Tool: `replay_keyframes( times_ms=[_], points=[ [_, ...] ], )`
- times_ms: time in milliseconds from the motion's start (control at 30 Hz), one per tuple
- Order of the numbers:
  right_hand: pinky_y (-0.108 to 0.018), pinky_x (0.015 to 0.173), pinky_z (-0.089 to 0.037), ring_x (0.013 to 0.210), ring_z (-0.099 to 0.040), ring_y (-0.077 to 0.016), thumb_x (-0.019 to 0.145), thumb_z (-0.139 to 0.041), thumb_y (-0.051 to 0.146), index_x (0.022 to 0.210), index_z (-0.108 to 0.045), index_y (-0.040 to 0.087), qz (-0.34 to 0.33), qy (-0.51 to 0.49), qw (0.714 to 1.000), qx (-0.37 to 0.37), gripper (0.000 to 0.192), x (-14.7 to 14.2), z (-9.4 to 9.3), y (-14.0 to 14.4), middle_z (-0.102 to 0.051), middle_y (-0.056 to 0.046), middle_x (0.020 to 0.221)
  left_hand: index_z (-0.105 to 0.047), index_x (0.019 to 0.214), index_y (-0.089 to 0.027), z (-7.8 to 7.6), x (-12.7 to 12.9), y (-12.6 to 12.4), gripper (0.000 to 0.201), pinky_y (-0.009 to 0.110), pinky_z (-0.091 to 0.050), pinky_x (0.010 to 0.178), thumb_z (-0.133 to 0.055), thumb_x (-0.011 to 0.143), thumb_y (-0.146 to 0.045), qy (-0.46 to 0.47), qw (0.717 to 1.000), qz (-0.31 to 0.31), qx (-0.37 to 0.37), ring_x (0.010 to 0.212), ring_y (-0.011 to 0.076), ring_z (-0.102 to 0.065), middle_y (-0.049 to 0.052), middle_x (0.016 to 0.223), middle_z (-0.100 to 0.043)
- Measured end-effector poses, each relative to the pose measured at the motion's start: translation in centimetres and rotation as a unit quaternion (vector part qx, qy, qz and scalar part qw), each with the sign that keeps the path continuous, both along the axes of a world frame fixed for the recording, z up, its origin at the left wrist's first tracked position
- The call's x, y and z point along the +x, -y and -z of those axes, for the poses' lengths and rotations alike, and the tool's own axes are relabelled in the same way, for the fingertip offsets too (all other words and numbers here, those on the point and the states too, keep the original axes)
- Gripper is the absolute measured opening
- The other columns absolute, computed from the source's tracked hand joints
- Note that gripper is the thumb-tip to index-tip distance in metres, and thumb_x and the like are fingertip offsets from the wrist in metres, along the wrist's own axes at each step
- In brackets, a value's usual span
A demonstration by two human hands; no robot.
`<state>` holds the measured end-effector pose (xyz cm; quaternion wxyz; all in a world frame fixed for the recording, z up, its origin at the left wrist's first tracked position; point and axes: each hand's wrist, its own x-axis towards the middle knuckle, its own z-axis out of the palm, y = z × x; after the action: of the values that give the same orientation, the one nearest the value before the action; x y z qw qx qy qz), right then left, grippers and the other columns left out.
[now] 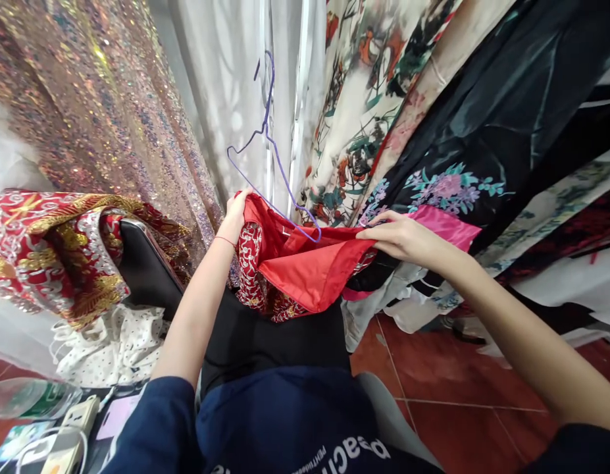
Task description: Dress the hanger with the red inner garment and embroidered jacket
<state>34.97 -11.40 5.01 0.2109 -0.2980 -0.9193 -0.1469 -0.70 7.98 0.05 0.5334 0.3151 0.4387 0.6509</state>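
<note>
Hanger (pixel 274 144) in the way between hands (pixel 399 238)

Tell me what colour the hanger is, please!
The hanger is purple; it shows best in the head view.

Probably a costume room or clothes shop: sequined cloth (pixel 122 99) hangs far left, floral garments (pixel 371 85) far right, a hanger (pixel 268 112) between, a red costume (pixel 82 237) draped at left.

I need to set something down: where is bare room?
Red floor tiles show bare below the hanging clothes, beside the right forearm. Crowded: the left, with bottle, power strip and spotted cloth; the front, where left hand and right hand hold the red garment.
</note>
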Motion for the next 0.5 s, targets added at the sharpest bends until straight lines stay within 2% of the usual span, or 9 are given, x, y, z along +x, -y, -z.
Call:
replay_keyframes(
  times_ms=[67, 167, 233, 333, 500],
  points=[
    [-0.030, 0.071, -0.052, 0.080, -0.066, -0.0189, 0.103, -0.039, 0.038, 0.107, -0.072, 0.027, 0.018, 0.011, 1.000, -0.014, 0.035, -0.2, -0.2, -0.4, -0.074, -0.004, 0.085, -0.062, 0.076, -0.019, 0.1, 0.0, 0.4, 0.016, 0.032, -0.055, 0.072, -0.075, 0.068, -0.023, 0.009, 1.000, -0.004, 0.005, 0.063, 0.0137, -0.061, 0.001, 0.064, -0.065],
    [-0.029, 0.068, -0.051, 0.067, -0.063, -0.0169, 0.103, -0.039, 0.037, 0.108, -0.071, 0.027, 0.026, 0.028, 0.999, -0.026, 0.034, -0.7, -0.6, -1.0, -0.072, -0.002, 0.079, -0.065, 0.080, -0.019, 0.1, -0.1, 0.8, 0.023, 0.033, -0.054, 0.068, -0.076, 0.070, -0.036, 0.024, 0.996, 0.081, 0.019, 0.062, 0.0147, -0.060, 0.002, 0.066, -0.065],
    [-0.029, 0.071, -0.051, 0.067, -0.063, -0.0168, 0.103, -0.038, 0.036, 0.106, -0.071, 0.027, 0.025, 0.029, 0.999, -0.018, 0.034, -0.9, -0.9, -1.4, -0.072, -0.002, 0.079, -0.064, 0.080, -0.020, 0.2, -0.1, 0.8, 0.029, 0.033, -0.053, 0.068, -0.080, 0.067, -0.039, 0.029, 0.992, 0.121, 0.025, 0.062, 0.0151, -0.059, 0.002, 0.068, -0.064],
    [-0.030, 0.072, -0.051, 0.068, -0.063, -0.0174, 0.103, -0.038, 0.036, 0.104, -0.071, 0.027, 0.035, 0.032, 0.999, 0.003, 0.034, -1.1, -1.3, -2.1, -0.074, -0.002, 0.082, -0.060, 0.075, -0.020, 0.8, -0.1, 1.2, 0.029, 0.031, -0.050, 0.069, -0.083, 0.063, -0.032, 0.019, 0.994, 0.091, 0.049, 0.063, 0.0141, -0.057, 0.000, 0.071, -0.063],
    [-0.031, 0.065, -0.046, 0.063, -0.061, -0.0181, 0.099, -0.046, 0.034, 0.101, -0.071, 0.027, 0.075, 0.024, 0.996, 0.040, 0.026, -1.7, -1.2, -4.4, -0.072, -0.001, 0.075, -0.049, 0.067, -0.021, 2.5, -1.1, 4.4, 0.032, 0.026, -0.042, 0.067, -0.073, 0.075, -0.041, -0.087, 0.984, 0.028, 0.152, 0.061, 0.0112, -0.046, -0.004, 0.066, -0.047]
  ],
)
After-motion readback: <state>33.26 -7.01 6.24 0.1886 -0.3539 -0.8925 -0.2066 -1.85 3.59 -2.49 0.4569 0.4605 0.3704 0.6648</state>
